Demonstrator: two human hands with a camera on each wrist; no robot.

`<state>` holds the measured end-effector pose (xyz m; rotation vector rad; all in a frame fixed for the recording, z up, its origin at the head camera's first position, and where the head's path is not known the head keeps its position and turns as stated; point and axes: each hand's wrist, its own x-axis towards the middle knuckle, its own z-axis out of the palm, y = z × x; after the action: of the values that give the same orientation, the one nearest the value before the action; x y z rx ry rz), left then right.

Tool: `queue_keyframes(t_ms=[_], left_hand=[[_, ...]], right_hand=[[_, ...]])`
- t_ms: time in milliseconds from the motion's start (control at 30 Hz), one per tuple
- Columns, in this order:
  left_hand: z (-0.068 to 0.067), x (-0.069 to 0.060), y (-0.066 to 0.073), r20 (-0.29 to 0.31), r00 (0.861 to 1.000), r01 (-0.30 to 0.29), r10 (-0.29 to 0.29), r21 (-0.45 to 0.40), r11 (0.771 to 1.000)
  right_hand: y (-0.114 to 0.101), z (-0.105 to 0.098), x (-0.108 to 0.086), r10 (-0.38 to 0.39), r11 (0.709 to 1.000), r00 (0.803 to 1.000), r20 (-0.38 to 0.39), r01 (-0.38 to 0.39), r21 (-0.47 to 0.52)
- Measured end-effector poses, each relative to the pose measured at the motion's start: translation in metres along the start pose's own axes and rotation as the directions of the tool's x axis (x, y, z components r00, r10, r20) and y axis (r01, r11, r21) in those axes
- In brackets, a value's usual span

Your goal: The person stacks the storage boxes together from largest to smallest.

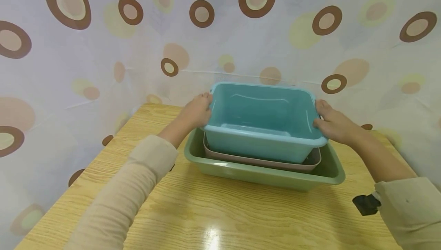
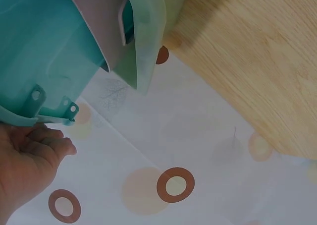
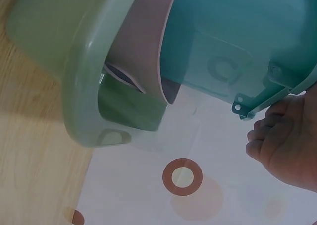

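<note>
Both hands hold a teal plastic basin [image 1: 262, 137] by its short ends, partly raised out of the containers below. My left hand [image 1: 200, 110] grips the left rim, its curled fingers showing under the edge in the left wrist view. On the opposite rim, my right hand [image 1: 332, 121] grips with the thumb over the edge; the right wrist view shows its fingers curled beneath. Under the teal basin sits a greyish-pink bin [image 1: 256, 161] with a slot handle. That bin stands inside a wider green basin [image 1: 255, 175] on the table.
The wooden table [image 1: 220, 211] reaches forward to a white curtain-like backdrop [image 1: 220, 43] with brown and yellow circles, which also runs along the left side. A dark object [image 1: 366, 205] shows at the right sleeve cuff.
</note>
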<state>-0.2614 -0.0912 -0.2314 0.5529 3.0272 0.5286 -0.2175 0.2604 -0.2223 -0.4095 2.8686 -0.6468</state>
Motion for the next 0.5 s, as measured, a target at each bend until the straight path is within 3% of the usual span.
queue_keyframes(t_ms=[133, 500], left_hand=[[0.0015, 0.0005, -0.0007, 0.063, 0.998, 0.021, -0.022, 0.010, 1.000], [0.0064, -0.0006, -0.0030, 0.079, 0.997, 0.005, -0.006, 0.014, 1.000]], right_hand=[[0.0014, 0.0027, 0.0011, -0.010, 1.000, 1.000, -0.016, 0.010, -0.019], [0.0007, 0.0064, 0.0017, 0.006, 1.000, 1.000, 0.003, -0.006, -0.024]])
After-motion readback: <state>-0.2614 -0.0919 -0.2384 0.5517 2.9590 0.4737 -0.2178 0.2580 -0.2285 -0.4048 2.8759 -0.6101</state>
